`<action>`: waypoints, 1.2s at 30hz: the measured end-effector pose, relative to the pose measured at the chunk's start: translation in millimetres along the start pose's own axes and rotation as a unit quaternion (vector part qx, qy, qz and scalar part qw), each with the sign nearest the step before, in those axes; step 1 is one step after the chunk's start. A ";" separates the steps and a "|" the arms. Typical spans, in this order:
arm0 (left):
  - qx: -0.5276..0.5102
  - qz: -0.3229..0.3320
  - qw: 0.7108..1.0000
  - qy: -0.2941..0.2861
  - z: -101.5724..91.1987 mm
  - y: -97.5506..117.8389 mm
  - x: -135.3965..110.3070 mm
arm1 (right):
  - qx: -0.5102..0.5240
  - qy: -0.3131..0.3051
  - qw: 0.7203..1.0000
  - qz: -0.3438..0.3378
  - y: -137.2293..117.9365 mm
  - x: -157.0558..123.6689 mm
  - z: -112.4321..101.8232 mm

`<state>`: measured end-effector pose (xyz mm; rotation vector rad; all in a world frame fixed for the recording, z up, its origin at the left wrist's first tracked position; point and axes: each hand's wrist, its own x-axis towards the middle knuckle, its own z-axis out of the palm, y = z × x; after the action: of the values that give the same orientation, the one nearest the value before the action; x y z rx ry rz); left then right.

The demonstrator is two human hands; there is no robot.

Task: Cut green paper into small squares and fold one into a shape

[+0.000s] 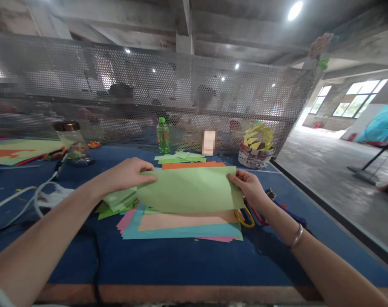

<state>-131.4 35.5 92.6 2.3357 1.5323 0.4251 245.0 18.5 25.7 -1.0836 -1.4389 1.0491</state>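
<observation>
Between my two hands a sheet of light green paper point(190, 189) is held up, its top edge level and its lower edge bowed. My left hand point(138, 172) pinches the upper left corner between thumb and fingers. At the upper right corner, my right hand point(246, 183) grips the sheet the same way. Beneath it lies a stack of coloured paper point(181, 232) in blue, pink and peach, with an orange sheet point(194, 165) showing behind. Yellow-handled scissors point(247, 219) rest by the stack's right side, partly hidden by my right hand and the green sheet.
Green paper pieces point(117, 200) lie left of the stack, more strips point(181, 157) behind. A glass jar point(74, 147), a green bottle point(163, 136) and a woven basket point(254, 155) stand farther back. White cables point(37, 200) run at left. A perforated metal screen point(149, 76) borders the table.
</observation>
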 end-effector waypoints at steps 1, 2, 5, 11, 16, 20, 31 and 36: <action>-0.016 -0.016 1.000 -0.012 -3.0 -1.8 -1.9 | 0.004 0.004 1.000 0.006 0.3 -0.3 -1.1; -0.028 -0.033 0.999 -0.016 -4.8 -3.7 -3.5 | 0.005 0.004 1.000 0.013 1.2 -0.5 -2.0; -0.017 -0.068 0.998 -0.001 -0.3 -9.3 -7.0 | -0.002 -0.007 1.000 0.030 6.0 -0.7 -2.3; 0.087 -0.067 0.990 0.094 46.1 -3.9 -19.1 | -0.065 -0.040 0.996 0.054 18.7 0.3 0.5; 0.063 0.076 0.995 -0.013 91.7 31.4 -46.8 | -0.153 -0.051 0.985 0.054 28.0 0.4 1.5; 0.051 0.109 0.989 -0.083 113.3 44.2 -55.5 | -0.250 -0.015 0.968 0.009 24.2 -1.9 2.7; 0.055 0.109 0.990 -0.065 115.4 45.1 -51.7 | -0.403 -0.273 0.852 -0.190 -5.5 -40.7 25.1; 0.079 0.118 0.989 -0.049 119.6 44.0 -50.3 | -0.473 -0.297 0.811 -0.173 -11.8 -46.3 26.2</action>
<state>-65.0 -39.2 -1.2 2.6307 1.2937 0.2460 222.0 -30.9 24.4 -1.1005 -2.7173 0.3452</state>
